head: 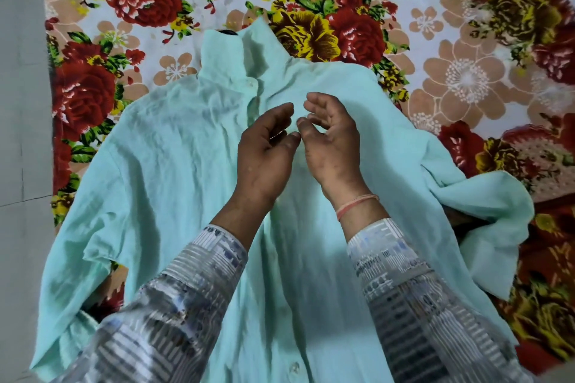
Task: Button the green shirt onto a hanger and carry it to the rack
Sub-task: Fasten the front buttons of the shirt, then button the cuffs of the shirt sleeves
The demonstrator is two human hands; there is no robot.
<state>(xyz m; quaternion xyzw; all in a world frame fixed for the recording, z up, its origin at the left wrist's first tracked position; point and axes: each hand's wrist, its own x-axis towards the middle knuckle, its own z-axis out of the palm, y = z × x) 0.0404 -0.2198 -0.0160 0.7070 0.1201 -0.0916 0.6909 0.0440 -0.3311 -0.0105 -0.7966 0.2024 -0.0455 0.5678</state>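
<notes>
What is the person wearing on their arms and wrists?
Both arms have long sleeves in a white and grey-blue print of stripes and small blocks: left sleeve, right sleeve. The right wrist wears thin pinkish-orange thread bands. The left hand and right hand are bare of gloves.

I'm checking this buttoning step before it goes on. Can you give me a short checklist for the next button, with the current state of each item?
1. Pale green cotton shirt lies front-up on the floral bedspread: ok.
2. Collar faces away from the person, with the button strip running down the middle: ok.
3. Dark hanger hook peeks out at the collar; whether the hanger sits properly inside: cannot tell.
4. Left hand and right hand meet over the upper chest: ok.
5. A firm grip on a button or its hole: cannot tell.
6. Lower white button fastened: cannot tell.
</notes>
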